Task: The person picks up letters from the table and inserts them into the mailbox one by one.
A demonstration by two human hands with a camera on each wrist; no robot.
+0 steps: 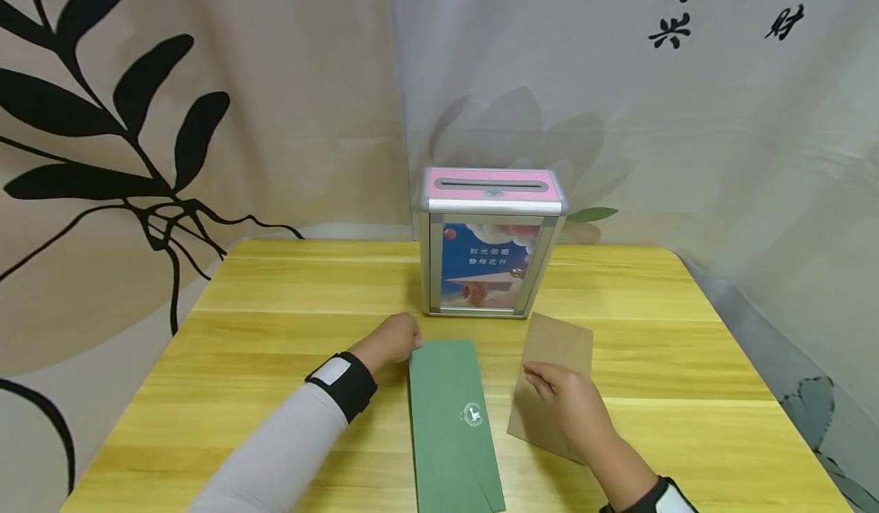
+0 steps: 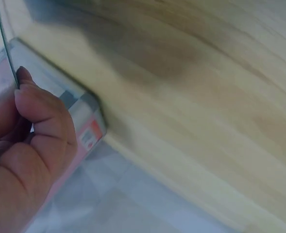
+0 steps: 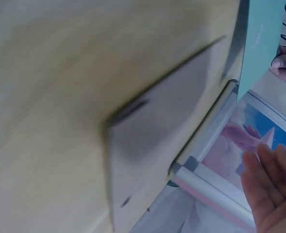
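A long green envelope (image 1: pixel 446 406) with a round white emblem is raised off the table in front of me. My left hand (image 1: pixel 393 339) pinches its far left corner between thumb and fingers; the left wrist view shows the envelope edge-on as a thin green line (image 2: pixel 4 43). To the right, a brown kraft envelope (image 1: pixel 561 345) lies flat on the table. My right hand (image 1: pixel 566 402) hovers over that brown envelope, holding nothing, and in the right wrist view its fingers (image 3: pixel 266 177) are nearly straight and apart from it.
At the back middle stands a suggestion box (image 1: pixel 493 219) with a pink slotted lid, silver frame and printed front picture. The yellow wood-grain table (image 1: pixel 302 291) reaches to a printed curtain (image 1: pixel 330 101) behind it.
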